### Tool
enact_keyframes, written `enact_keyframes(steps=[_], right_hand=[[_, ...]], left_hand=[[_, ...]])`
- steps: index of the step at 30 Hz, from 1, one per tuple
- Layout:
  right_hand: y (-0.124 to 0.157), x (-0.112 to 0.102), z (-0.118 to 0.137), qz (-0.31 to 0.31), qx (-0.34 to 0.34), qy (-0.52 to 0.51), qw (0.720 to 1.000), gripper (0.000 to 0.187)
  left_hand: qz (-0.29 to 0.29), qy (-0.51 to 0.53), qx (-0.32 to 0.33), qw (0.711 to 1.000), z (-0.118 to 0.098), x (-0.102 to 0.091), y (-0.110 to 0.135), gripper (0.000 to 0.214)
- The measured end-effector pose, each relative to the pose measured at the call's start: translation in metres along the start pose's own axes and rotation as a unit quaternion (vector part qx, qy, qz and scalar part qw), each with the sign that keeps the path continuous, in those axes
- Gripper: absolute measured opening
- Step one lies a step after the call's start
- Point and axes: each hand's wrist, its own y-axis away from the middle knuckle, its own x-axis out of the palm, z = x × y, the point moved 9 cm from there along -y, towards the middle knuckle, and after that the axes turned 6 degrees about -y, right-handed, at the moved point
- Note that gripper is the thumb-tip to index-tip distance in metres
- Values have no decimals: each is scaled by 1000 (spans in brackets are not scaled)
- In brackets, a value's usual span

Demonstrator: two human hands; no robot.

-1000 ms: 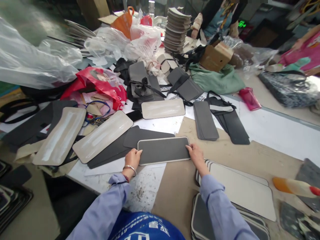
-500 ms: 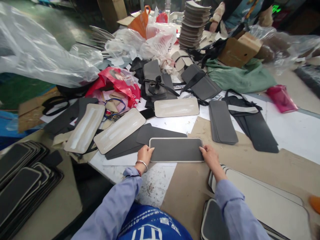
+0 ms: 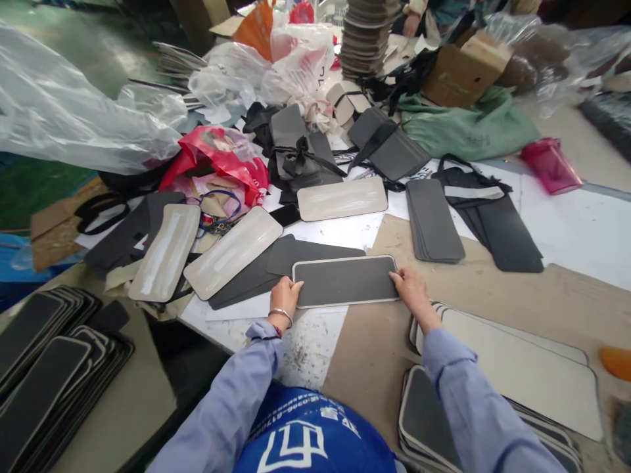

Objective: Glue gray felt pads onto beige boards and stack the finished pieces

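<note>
A dark grey rectangular panel (image 3: 345,281) with rounded corners and a pale border is held between my two hands, low over the worktable. My left hand (image 3: 286,295) pinches its left end, thumb on top. At the opposite end, the thumb and fingers of my right hand (image 3: 410,289) grip the edge. Beyond the panel lies a beige panel (image 3: 342,198) with a shiny whitish streak; two more, a slanted beige panel (image 3: 234,253) and another beige panel (image 3: 166,253), rest to the left. Dark grey sheets (image 3: 315,256) lie partly under the held panel.
Stacked pale boards (image 3: 522,358) and bordered dark panels (image 3: 428,414) sit at the near right. More dark panels (image 3: 44,394) are piled at the left. Plastic bags (image 3: 296,66), a tall stack (image 3: 367,39) and a cardboard box (image 3: 466,69) crowd the back, near another person's hand (image 3: 411,25).
The view has shifted, so the background sits higher in the picture. The held panel is now slightly tilted, its right end farther up; both hands still grip its ends.
</note>
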Motion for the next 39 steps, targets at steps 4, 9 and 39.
enact_keyframes(steps=[4,9,39], right_hand=[[0,2,-1,0,-9,-3,1000,17],[-1,2,-3,-9,-10,-4,1000,18],[23,38,98,-16,-302,62,951,62]], left_hand=[[-8,3,-21,1000,7,-7,3,19],[-104,-102,153,977,-38,-13,31,23],[-24,-161,401,902,-97,43,30,49]])
